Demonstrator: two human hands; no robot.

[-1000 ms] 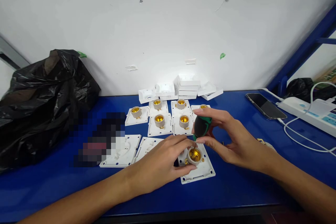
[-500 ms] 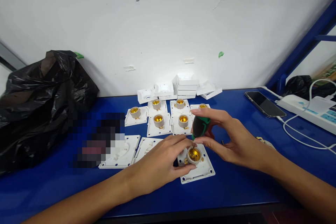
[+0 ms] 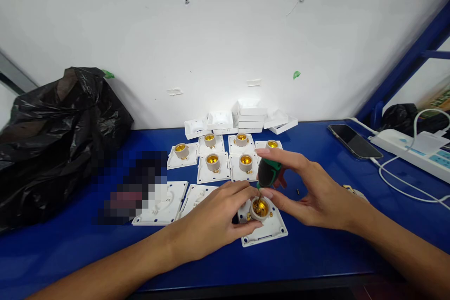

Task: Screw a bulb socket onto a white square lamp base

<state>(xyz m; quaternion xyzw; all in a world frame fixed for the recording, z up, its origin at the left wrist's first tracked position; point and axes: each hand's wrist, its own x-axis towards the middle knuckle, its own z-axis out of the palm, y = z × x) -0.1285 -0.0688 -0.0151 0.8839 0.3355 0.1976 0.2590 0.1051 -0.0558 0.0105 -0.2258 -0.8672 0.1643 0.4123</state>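
My right hand (image 3: pixel 302 183) grips a green-and-black screwdriver (image 3: pixel 268 172) between thumb and fingers, its shaft pointing down into a lamp socket (image 3: pixel 260 208). The socket is a pale ring with a brass-coloured threaded inside, sitting on a square white plate (image 3: pixel 267 232). With thumb and fingers on either side, my left hand (image 3: pixel 227 208) holds the socket against that plate. The screwdriver's tip is inside the socket, too small to make out. Two white plates without sockets, one of them a bare plate (image 3: pixel 172 204), lie left of my left hand, partly covered.
Behind my hands stand several plates with sockets, such as a finished-looking socket (image 3: pixel 213 162). White covers (image 3: pixel 251 117) are stacked by the wall. A black bag (image 3: pixel 70 136) fills the left. A phone (image 3: pixel 354 140), a power strip (image 3: pixel 411 150) and a small screw (image 3: pixel 297 192) lie right.
My right hand has shifted slightly, its fingers turned around the screwdriver handle, which now stands lower and a little more upright. The small screw on the table shows more clearly. My left hand stays put.
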